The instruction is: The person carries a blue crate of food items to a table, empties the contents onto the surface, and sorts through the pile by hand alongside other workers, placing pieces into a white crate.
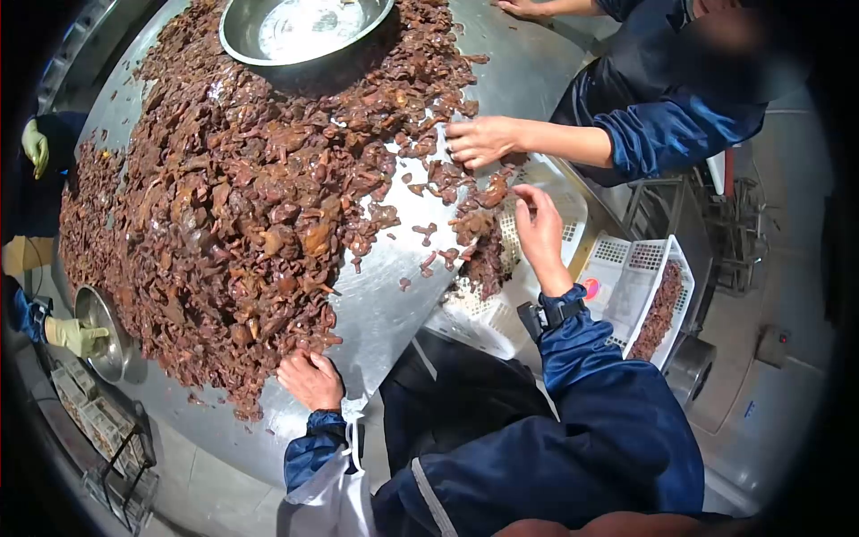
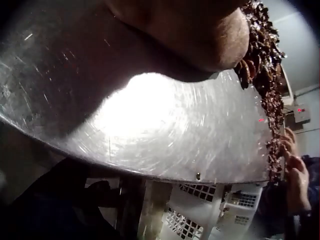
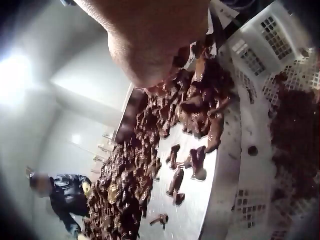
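Brown glossy pcs (image 1: 259, 215) on metal tbl (image 1: 380, 300), long axes every which way

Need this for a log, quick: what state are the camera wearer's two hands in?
Left hand: open, touching the brown pile.
Right hand: open, near the edge of the table, nothing visibly held.

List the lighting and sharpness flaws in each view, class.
Head view: corners fall to black, and the top basin gleams; left wrist: white glare on the metal table, dark shadow beside it; right wrist: a light flares at left, the distant person looks soft.
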A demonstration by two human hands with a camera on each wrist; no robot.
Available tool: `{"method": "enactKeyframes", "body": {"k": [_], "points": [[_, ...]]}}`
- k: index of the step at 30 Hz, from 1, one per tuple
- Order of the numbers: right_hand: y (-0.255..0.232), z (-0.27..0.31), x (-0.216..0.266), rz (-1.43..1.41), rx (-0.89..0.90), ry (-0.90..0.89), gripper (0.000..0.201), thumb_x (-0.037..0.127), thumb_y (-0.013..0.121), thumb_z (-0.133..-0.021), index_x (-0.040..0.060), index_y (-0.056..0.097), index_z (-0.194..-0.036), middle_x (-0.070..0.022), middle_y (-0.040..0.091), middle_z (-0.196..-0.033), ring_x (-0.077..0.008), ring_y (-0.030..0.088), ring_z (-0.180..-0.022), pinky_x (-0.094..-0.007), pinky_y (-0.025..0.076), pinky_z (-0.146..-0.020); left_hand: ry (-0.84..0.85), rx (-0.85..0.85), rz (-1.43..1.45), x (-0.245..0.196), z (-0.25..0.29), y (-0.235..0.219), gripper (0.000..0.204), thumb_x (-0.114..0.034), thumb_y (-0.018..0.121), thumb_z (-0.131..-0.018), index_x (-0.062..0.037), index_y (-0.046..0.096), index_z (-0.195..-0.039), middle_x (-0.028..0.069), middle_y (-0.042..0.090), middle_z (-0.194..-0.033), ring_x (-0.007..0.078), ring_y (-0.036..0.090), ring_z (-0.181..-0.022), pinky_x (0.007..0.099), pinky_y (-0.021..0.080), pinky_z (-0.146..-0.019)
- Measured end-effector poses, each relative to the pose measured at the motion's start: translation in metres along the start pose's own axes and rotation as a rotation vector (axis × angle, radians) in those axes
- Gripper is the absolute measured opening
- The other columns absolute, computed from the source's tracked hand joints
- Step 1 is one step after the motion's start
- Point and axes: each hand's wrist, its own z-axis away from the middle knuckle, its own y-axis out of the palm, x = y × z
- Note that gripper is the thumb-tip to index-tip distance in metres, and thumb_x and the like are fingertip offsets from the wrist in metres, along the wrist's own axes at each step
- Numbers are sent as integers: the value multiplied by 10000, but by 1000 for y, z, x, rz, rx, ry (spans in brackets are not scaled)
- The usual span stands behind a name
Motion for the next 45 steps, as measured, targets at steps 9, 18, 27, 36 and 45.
{"method": "enactKeyframes", "body": {"k": [9,18,27,36,45], "points": [[48,17,-55,-414,382,496,376,345,726,-973,-7,619,-1044,-72,717,-825,-108,673,-701,-256,547,-630,0,-2,-43,-1,0,1,227,-208,557,-946,-26,556,-1082,191,485,-992,393,481,-971,511,381,-879],[12,75,-9,-2,575,223,231,298,705,-936,73,657,-959,-110,730,-813,-279,729,-774,-382,555,-706,15,11,-68,5,-1,0,219,-222,541,-966,-38,561,-1084,193,490,-992,389,489,-973,511,382,-866],[28,83,-125,247,563,125,455,83,633,-827,203,684,-1263,-183,676,-1229,-375,660,-1088,-464,543,-923,27,-38,-50,20,-7,1,233,-228,522,-972,-30,568,-1086,192,488,-980,402,486,-960,510,380,-850],[146,84,-103,560,723,-379,552,275,594,-897,303,559,-1448,-138,331,-1625,-494,147,-1512,-833,177,-1076,77,-26,-54,32,-16,-7,290,-257,475,-1014,22,546,-1045,201,486,-974,399,459,-927,499,357,-855],[87,114,-193,156,528,229,283,192,620,-946,81,654,-1205,-188,672,-1132,-352,663,-1021,-442,547,-894,76,-89,-100,51,-15,-3,354,-294,439,-1058,40,541,-1117,216,490,-1030,424,469,-1002,537,358,-942]]}}
